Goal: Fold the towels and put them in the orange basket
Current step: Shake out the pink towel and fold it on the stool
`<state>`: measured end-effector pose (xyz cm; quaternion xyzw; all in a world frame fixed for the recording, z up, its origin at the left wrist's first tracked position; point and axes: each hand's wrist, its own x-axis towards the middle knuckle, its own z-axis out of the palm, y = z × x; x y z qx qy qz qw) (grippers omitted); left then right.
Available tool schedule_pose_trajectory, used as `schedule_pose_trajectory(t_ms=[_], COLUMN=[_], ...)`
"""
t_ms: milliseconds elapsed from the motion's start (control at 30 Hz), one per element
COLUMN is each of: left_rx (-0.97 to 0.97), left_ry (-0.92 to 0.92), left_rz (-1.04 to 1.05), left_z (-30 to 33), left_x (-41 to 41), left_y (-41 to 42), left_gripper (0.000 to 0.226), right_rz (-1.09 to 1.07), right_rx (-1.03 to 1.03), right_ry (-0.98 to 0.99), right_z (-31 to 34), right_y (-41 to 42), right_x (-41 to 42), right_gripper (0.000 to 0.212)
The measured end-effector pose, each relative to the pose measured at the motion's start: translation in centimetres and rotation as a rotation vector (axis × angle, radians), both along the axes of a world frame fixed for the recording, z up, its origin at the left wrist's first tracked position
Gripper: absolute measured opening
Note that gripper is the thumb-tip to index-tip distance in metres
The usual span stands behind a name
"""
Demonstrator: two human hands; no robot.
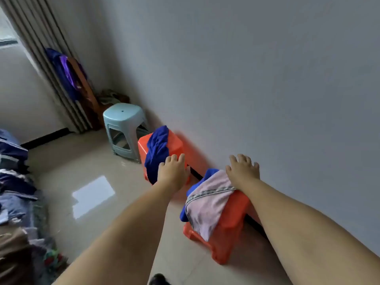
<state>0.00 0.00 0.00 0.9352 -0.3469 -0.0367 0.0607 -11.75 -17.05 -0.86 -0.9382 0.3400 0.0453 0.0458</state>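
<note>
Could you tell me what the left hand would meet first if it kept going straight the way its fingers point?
Most likely the blue towel draped over the far orange stool; the left hand points right at it, though depth is unclear.

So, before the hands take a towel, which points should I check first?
1. Left hand free, fingers straight: ok.
2. Right hand free, over the pink towel: ok.
3. Pink towel folded: not ok, it hangs crumpled over the near orange stool.
4. Blue towel folded: not ok, draped on the far orange stool.
5. Orange basket in view: cannot tell.
</note>
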Motion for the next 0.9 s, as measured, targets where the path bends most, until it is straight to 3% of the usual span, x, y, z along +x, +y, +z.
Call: schedule_pose_trajectory(t_ms=[267, 567, 900], left_rx=[0.119, 0.295, 0.492], left_ry=[0.203, 0.319, 0.546], left_rz=[-0.206, -0.477, -0.458], left_z=[-3.4, -11.8, -24.6], left_x=[11.7, 13.2, 15.6], left_y=[-6.1, -15.6, -22.6], left_gripper=[0.047, 0.042, 0.038], right_rz=[-0.359, -0.539, -0.737], right_rx=[0.235, 0.388, 0.627], right_ry=[0.142, 0.187, 0.154], right_z=[-5.9, -13.8, -25.3], right_y=[-2.3, -5.2, -8.4], right_x=[6.0, 8.1, 10.5], right_gripper=[0.043, 0.041, 0.037])
